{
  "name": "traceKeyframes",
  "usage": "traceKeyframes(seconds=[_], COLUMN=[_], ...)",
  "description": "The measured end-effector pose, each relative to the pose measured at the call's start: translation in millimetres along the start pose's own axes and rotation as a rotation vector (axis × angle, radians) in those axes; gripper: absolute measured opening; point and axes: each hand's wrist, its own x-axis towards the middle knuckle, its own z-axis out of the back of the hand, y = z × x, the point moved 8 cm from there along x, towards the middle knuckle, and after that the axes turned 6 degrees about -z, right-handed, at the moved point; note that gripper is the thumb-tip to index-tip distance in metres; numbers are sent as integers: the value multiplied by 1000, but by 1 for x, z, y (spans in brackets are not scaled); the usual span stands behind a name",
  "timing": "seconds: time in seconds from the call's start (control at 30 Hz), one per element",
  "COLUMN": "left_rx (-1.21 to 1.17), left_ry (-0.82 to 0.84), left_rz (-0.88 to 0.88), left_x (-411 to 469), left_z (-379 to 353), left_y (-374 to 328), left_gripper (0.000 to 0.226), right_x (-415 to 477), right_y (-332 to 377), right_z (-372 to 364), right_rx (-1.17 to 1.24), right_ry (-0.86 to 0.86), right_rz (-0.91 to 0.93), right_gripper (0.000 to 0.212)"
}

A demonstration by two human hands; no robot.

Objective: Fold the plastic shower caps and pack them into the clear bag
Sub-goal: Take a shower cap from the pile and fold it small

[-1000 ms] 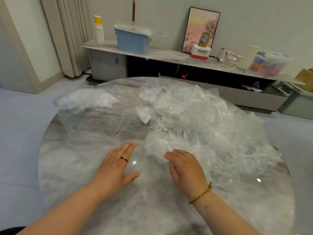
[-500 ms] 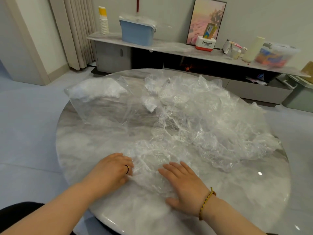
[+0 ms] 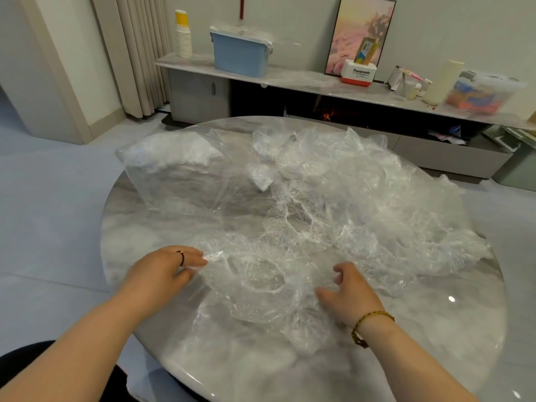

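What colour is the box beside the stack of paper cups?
The box is light blue, shown best in the head view.

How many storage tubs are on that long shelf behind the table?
2. A blue tub stands toward the left end of the shelf; a clear tub with colourful contents stands near its right end. More may lie beyond the frame.

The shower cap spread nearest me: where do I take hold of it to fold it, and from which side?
Take the shower cap by its crinkled rim, at opposite ends, coming in low from left and right: it lies spread flat, and the middle is slack film. The left hand pinches the left rim; the right hand curls at the right edge, hold unclear.
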Motion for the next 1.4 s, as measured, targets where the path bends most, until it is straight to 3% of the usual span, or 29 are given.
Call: traceKeyframes(seconds=[0.07, 0.13, 0.2, 0.37, 0.43, 0.53, 0.63, 0.7, 0.73, 0.83, 0.9, 0.97, 1.07, 1.13, 1.2, 1.23, 1.33, 1.4], left_rx=[18, 51, 99, 320, 340, 312, 364, 318, 290, 165, 76, -16, -160, -293, -414, -445, -515, -509], left_ry=[30, 23, 27, 106, 144, 173, 248, 320, 344, 391, 213, 330, 460, 519, 552, 552, 426, 278], left_rz=[-3, -43, -78, -308, -315, -224, -333, -379, -416, -308, -286, -151, -8, 33, 106, 110, 201, 284], left_x=[1, 1, 2, 2, 3, 2, -7, -13, -13, -12, -7, -12, -27, -42, -53, -54, -48, -40], left_z=[-2, -4, -2, -9, -10, -16, -37, -52, -59, -61, -49, -52, -48, -44, -39, -35, -26, -22], left_y=[1, 1, -5, -28, -34, -30, -42, -56, -64, -68, -54, -34, -12, -8, -7, -8, -1, 7], left_gripper=[31, 30, 28, 50, 48, 52, 68, 45, 29, 42, 54, 50, 35, 39, 7, 18, 28, 31], right_x=[4, 11, 20, 22, 25, 26, 10, -5, -11, -28, -37, -42, -47, -48, -54, -57, -55, -40], right_y=[-6, -5, -3, -19, -32, -37, 0, 35, 47, 62, 66, 70, 75, 78, 74, 72, 75, 68], right_z=[-12, -10, 5, 67, 75, 68, 68, 48, 32, -24, -44, -50, -54, -59, -68, -71, -67, -61], right_rx=[-70, -145, -105, 316, 398, 378, 62, -153, -237, -578, -562, -600, -516, -457, -444, -434, -248, -97], right_ry=[124, 81, -33, -410, -454, -409, -502, -521, -489, -202, 6, 0, 5, 151, 299, 301, 294, 230], right_rz=[-74, -57, -29, -57, -121, -165, 77, 356, 491, 756, 828, 877, 965, 942, 871, 867, 762, 609], right_gripper=[36, 10, 23, 9, 17, 46, 60, 68, 74, 78, 77, 80, 52, 54, 75, 74, 33, 40])
